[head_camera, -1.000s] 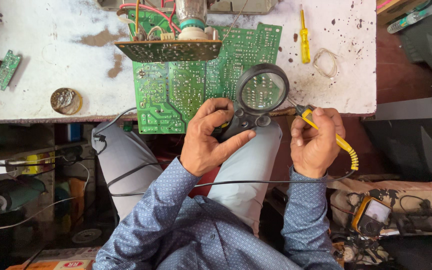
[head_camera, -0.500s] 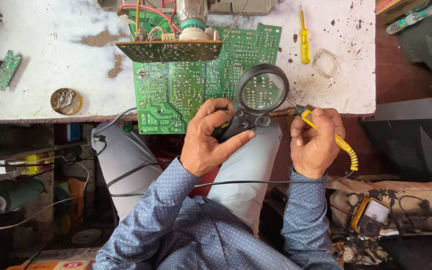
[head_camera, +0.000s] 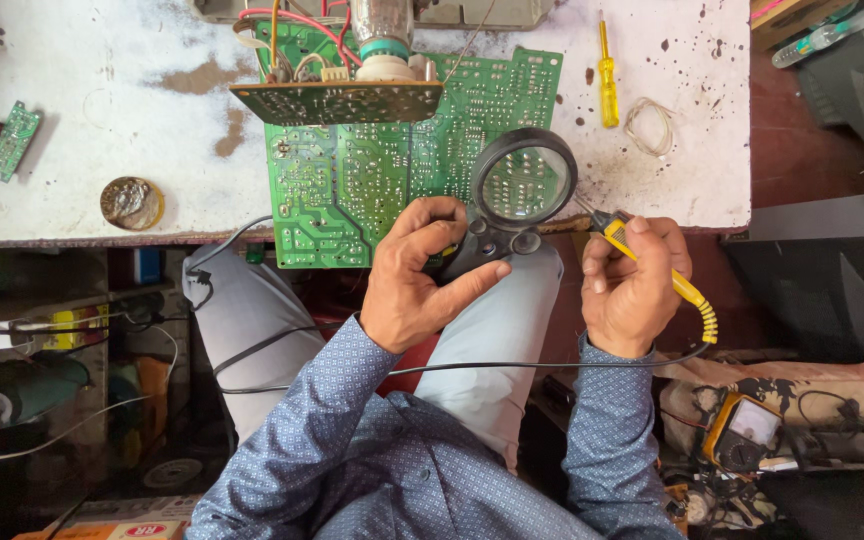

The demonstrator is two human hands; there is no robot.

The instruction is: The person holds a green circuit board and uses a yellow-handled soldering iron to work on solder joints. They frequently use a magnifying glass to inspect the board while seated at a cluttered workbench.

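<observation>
While left hand (head_camera: 414,280) grips magnifier (head_camera: 512,195).

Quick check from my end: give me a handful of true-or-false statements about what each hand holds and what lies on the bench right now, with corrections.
1. The left hand holds a magnifying glass over the green circuit board. True.
2. The right hand is empty. False: it grips a yellow-handled probe with a cable.
3. A yellow screwdriver lies on the white bench beyond the lens. True.
4. The round tin sits to the right of the board. False: it is to the left, near the bench edge.
5. A small separate green board lies at the far left. True.
</observation>
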